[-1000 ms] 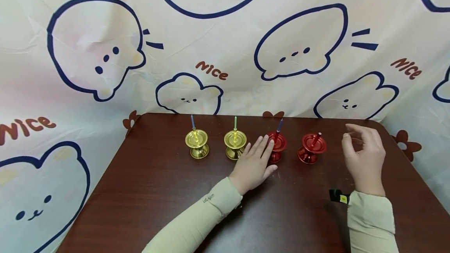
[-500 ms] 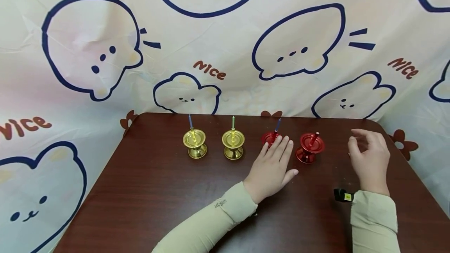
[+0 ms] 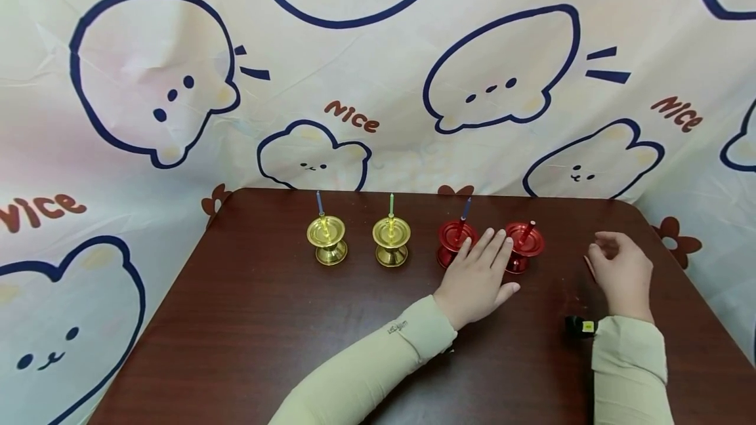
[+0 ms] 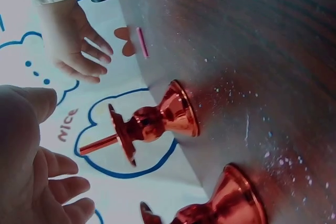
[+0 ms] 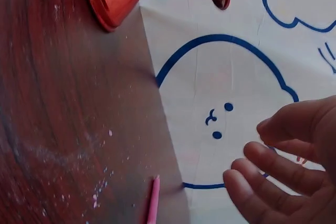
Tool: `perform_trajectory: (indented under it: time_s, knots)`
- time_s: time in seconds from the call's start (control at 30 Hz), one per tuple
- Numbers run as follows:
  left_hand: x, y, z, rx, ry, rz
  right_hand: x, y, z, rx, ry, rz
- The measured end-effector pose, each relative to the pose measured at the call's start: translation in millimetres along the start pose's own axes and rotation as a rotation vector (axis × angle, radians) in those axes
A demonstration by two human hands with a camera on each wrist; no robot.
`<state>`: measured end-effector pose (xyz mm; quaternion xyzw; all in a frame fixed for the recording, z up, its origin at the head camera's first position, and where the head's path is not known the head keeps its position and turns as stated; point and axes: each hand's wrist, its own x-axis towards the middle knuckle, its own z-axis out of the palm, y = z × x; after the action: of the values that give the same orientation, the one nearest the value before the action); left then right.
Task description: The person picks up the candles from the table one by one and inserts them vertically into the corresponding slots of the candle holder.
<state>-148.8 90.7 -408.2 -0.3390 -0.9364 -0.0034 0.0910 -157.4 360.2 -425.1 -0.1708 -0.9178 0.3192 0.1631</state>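
Observation:
My left hand (image 3: 476,277) is outstretched, fingers spread, in front of and partly covering two red candle holders. The left one (image 3: 450,235) bears a blue candle (image 3: 466,208); the right one (image 3: 527,242) has only its short red tube showing on top. In the left wrist view that bare-tubed holder (image 4: 149,123) stands beyond my left fingers, apart from them. My right hand (image 3: 624,275) hovers at the right with loosely bent fingers, holding nothing. A thin pink candle (image 5: 153,199) lies on the table below it, also seen in the left wrist view.
Two gold candle holders stand at the left: one (image 3: 327,238) with a blue candle, another (image 3: 392,238) with a green one. Pale specks (image 4: 283,161) dot the brown table (image 3: 248,320). A printed cloth (image 3: 378,71) hangs right behind the table's far edge.
My left hand has swept rightward from the second gold holder and left red holder to the right red one. My right hand has shifted slightly right and nearer me.

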Motion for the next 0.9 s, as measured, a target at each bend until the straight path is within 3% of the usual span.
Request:
perform_trajectory:
  time_s: [0.3,0.9]
  knots:
    - [10.1,5.3,12.9,-0.06,-0.062,0.021,4.3,19,0,0.002,-0.083,0.151]
    - [18.2,12.9,21.6,-0.045,-0.111,0.039,13.5,24,3,-0.068,-0.261,0.198]
